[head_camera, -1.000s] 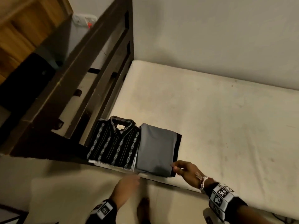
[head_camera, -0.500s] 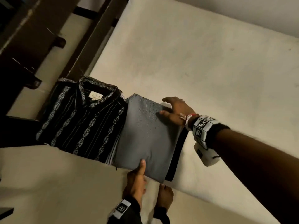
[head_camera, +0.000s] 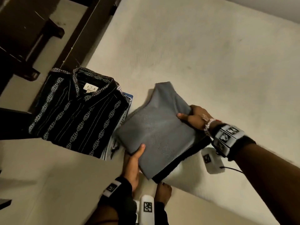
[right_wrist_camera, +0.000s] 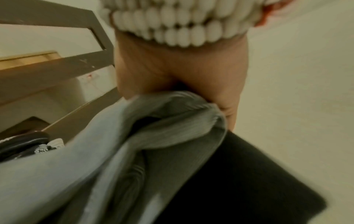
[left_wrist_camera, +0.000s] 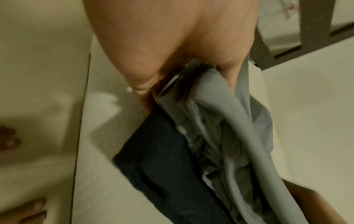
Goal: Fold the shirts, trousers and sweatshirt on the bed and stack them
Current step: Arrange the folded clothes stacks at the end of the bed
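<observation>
A folded grey garment [head_camera: 155, 130] with a folded black garment [head_camera: 183, 161] under it is lifted a little off the cream mattress [head_camera: 203, 62]. My left hand [head_camera: 134, 159] grips the near edge, thumb on top. My right hand [head_camera: 193, 116] grips the far right edge of the same bundle. In the left wrist view the grey garment [left_wrist_camera: 229, 121] and black garment [left_wrist_camera: 162, 159] are pinched together; in the right wrist view the grey cloth [right_wrist_camera: 162, 121] bunches in my fist above the black garment [right_wrist_camera: 239, 181]. A folded black patterned shirt [head_camera: 81, 116] tops a stack to the left.
A dark wooden bed frame [head_camera: 78, 38] runs along the mattress's left end, close behind the stack. Lighter folded clothes [head_camera: 123, 111] peek out under the patterned shirt. My bare foot [head_camera: 164, 192] stands on the floor by the bed's near edge.
Both hands closed on the grey and black bundle and raised it, tilting it and pulling it away from the shirt stack. My head has come closer over the bed.
</observation>
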